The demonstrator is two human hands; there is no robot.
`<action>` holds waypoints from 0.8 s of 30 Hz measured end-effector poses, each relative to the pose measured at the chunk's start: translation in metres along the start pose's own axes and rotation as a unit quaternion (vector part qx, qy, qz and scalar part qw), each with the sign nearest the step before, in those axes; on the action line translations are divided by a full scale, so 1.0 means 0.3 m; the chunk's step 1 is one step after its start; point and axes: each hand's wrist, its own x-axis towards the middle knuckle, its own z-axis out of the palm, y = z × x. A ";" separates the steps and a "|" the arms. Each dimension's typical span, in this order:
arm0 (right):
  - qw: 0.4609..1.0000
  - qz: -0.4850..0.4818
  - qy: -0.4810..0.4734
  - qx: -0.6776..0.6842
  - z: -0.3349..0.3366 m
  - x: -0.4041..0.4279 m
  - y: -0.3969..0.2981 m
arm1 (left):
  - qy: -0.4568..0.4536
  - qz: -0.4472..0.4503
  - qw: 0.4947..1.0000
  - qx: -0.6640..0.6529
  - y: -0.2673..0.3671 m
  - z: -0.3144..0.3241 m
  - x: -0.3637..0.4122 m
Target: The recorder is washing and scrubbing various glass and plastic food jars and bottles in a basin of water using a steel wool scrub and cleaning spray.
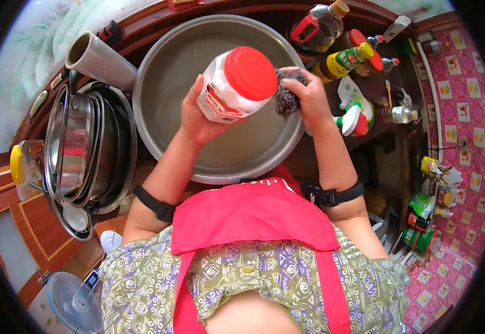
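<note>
A clear plastic jar [221,98] with a red screw lid and a printed label lies tilted in my left hand [203,115], above a large round metal basin [163,154]. Cloudy water covers the basin's bottom. Just right of the lid, my right hand [311,98] grips a dark wire scouring pad [288,94]. The pad is close beside the lid; whether they touch, I cannot tell. The palm side of my left hand is partly hidden behind the jar.
Stacked metal pots [75,146] and a large plastic film roll [100,62] flank the basin on the left. Bottles, among them a yellow-capped sauce bottle [342,62], and a spray bottle [351,119] stand on the right. A fan [75,300] is at the lower left.
</note>
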 end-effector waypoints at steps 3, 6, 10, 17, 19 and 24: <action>0.950 -0.247 0.039 -0.189 0.048 -0.009 -0.083 | 0.018 0.005 1.000 -0.023 -0.020 0.008 -0.002; 0.868 -0.361 -0.031 -0.339 0.115 -0.022 -0.137 | 0.033 0.002 0.999 -0.001 -0.021 0.005 -0.003; 0.825 -0.368 -0.012 -0.429 0.119 -0.063 -0.083 | 0.052 0.017 0.998 0.017 -0.020 -0.020 -0.008; 0.805 -0.427 -0.080 -0.405 0.187 -0.041 -0.133 | 0.094 0.028 0.995 0.025 -0.038 -0.002 0.006; 0.823 -0.395 -0.085 -0.399 0.149 0.020 -0.125 | 0.126 0.030 0.990 0.053 -0.023 0.011 0.002; 0.870 -0.299 -0.099 -0.380 0.088 -0.039 -0.081 | 0.096 0.041 0.992 0.077 -0.003 -0.021 -0.003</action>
